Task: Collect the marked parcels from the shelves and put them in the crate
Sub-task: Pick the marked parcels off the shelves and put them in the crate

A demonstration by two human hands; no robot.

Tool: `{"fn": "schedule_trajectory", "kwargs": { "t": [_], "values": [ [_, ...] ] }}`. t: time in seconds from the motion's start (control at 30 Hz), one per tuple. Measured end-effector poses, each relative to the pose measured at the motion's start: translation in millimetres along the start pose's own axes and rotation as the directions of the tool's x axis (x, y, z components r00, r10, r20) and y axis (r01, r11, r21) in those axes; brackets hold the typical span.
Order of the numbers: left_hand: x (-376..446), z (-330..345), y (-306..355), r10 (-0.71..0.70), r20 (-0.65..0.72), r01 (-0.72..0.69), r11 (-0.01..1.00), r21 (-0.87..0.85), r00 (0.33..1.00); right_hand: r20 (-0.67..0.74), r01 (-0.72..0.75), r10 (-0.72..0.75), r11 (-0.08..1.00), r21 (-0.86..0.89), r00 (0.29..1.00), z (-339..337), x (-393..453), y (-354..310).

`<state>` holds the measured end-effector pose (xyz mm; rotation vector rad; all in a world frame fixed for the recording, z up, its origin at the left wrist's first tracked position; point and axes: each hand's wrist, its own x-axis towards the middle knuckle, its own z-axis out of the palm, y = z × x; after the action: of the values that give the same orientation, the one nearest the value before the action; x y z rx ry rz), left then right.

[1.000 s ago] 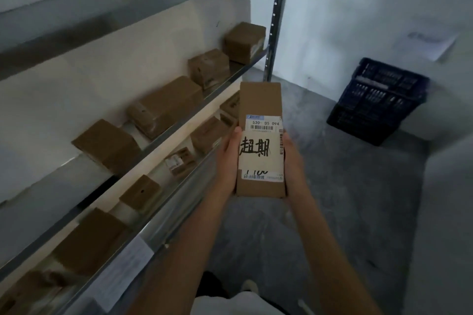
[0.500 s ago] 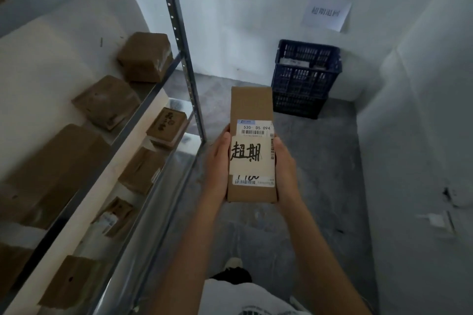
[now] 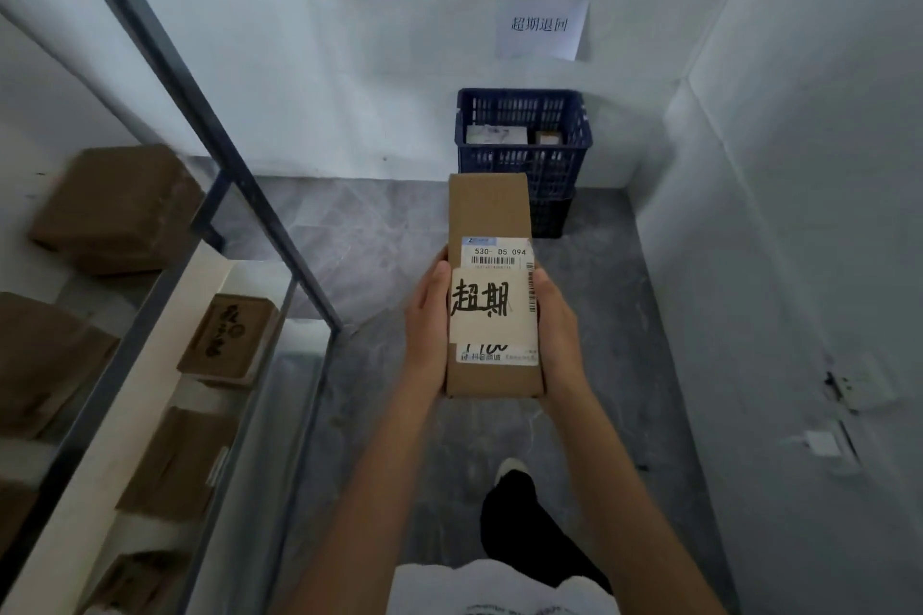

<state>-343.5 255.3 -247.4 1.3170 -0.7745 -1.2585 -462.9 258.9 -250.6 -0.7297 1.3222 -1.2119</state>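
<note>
Nearer the crate [image 3: 522, 135] now, hands' parcel [image 3: 492, 215] points lengthwise toward it.

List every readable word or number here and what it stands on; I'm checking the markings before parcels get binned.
"超期": handwritten on the white label of the parcel in both hands.
"530- D5 094": printed on the sticker above it.
"超期退回": on the paper sign on the wall over the crate.
Barcode digits, the label's bottom line and the scrawl on a shelf box: unreadable.

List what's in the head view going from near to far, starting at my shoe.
shoe → parcel, gripped by left hand and right hand → crate → wall sign
</note>
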Motion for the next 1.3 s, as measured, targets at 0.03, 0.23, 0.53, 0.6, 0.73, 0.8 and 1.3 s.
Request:
{"fn": "schedule_trajectory", "kwargs": {
  "t": [0.03, 0.23, 0.53, 0.6, 0.73, 0.8, 1.3],
  "values": [
    [15.9, 12.0, -1.0, -0.008, -0.013, 0.008, 1.000, -0.004, 1.000, -0.011, -0.007, 0.007, 1.000, 0.001, 1.000, -4.0, 17.9, -5.4],
    [102.0, 81.4, 1.6, -0.032, 0.009, 0.032, 0.999, -0.024, 0.999, 0.006, -0.048, 0.048, 0.999, 0.004, 0.999, -23.8, 121.4, -36.2],
    [232.7, 149.9, -9.7, -0.116, -0.015, 0.117, 0.993, 0.016, 0.993, 0.030, -0.091, 0.091, 0.996, -0.003, 0.995, -39.2, 261.9, -60.8],
    [268.9, 163.7, -9.7, -0.123, -0.014, 0.123, 0.992, 0.009, 0.992, 0.021, -0.110, 0.110, 0.994, 0.003, 0.994, -34.8, 301.7, -66.3],
    [348.4, 187.5, -5.2, -0.153, 0.017, 0.153, 0.988, 0.007, 0.988, -0.005, -0.138, 0.139, 0.988, 0.072, 0.990, -22.9, 381.5, -80.2],
    [389.5, 198.4, -2.8, -0.209, 0.100, 0.209, 0.978, 0.016, 0.973, -0.057, -0.163, 0.170, 0.980, 0.118, 0.984, -17.5, 418.3, -88.0],
    [630.7, 298.7, -6.8, -0.648, 0.226, 0.680, 0.725, -0.112, 0.728, -0.327, -0.132, 0.288, 0.895, 0.426, 0.900, -28.3, 701.6, -122.5]
  ]
}}
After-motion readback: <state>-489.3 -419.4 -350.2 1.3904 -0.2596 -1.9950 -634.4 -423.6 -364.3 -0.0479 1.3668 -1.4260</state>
